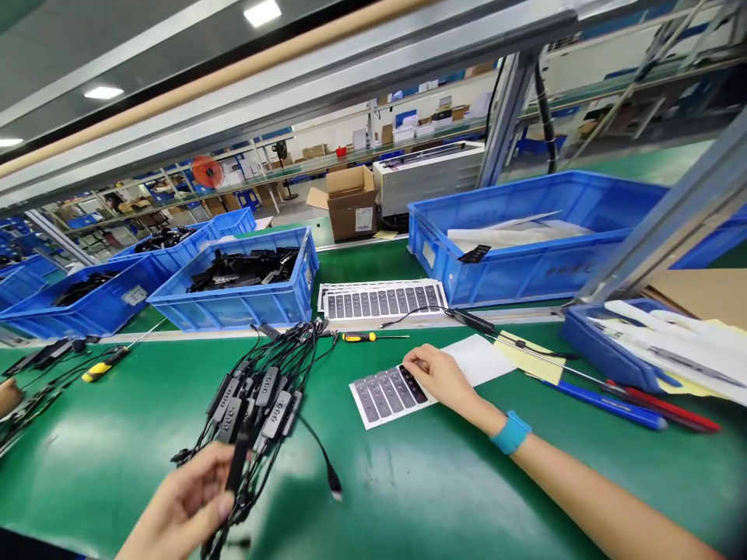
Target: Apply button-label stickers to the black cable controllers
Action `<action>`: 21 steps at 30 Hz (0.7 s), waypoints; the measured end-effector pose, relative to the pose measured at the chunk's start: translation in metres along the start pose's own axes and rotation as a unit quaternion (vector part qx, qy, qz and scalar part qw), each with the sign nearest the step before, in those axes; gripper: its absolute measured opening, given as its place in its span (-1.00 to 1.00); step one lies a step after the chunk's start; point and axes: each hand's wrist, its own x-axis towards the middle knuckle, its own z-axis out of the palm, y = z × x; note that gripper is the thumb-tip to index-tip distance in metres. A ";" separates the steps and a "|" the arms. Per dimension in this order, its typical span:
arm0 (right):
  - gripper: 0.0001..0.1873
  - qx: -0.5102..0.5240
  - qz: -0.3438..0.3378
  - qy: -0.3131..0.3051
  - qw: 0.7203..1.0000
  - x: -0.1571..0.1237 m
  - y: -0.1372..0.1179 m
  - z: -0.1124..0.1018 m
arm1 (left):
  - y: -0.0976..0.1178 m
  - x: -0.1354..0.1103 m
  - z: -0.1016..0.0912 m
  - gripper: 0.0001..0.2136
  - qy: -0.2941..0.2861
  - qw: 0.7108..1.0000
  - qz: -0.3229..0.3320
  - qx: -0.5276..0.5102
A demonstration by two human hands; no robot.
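My left hand [195,494] grips a small black inline control box [238,459] between thumb and fingers, at the near side of a bundle of cabled control boxes [268,400] with grey faces. My right hand [435,373] pinches at the edge of a dark sticker [412,383] on a white sticker sheet [373,418]. Grey stickers [379,394] sit in a row on the sheet's left part; its right part is bare white. The fingertips partly hide the sticker's top end. A loose USB plug [334,481] lies right of the bundle.
Behind stand a blue bin of black parts [233,299] and a larger blue bin [525,272], with more sticker sheets [382,301] between. Yellow screwdrivers [359,337], a blue pen [607,404] and a blue tray of papers [601,350] lie around. Another person's hand [8,395] shows far left.
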 end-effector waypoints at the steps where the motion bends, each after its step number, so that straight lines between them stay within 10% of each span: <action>1: -0.79 0.010 0.001 0.004 1.000 -0.001 -0.001 0.000 | 0.012 0.013 0.004 -0.55 0.008 0.998 0.033 0.051; 6: -0.79 0.069 0.016 0.040 0.997 -0.005 -0.006 0.006 | 0.038 0.060 0.070 -0.56 0.167 0.878 0.245 0.374; 10: -0.79 0.109 0.031 0.071 0.991 -0.009 -0.014 0.013 | 0.024 0.063 0.158 -0.47 -0.085 0.804 0.385 0.445; 13: -0.76 0.140 0.042 0.096 0.985 -0.011 -0.018 0.007 | 0.013 0.064 0.198 -0.29 -0.152 0.778 0.379 0.477; 21: -0.60 0.323 0.132 0.274 0.896 -0.028 -0.012 -0.060 | 0.022 0.089 0.167 -0.56 -0.052 0.806 0.287 0.515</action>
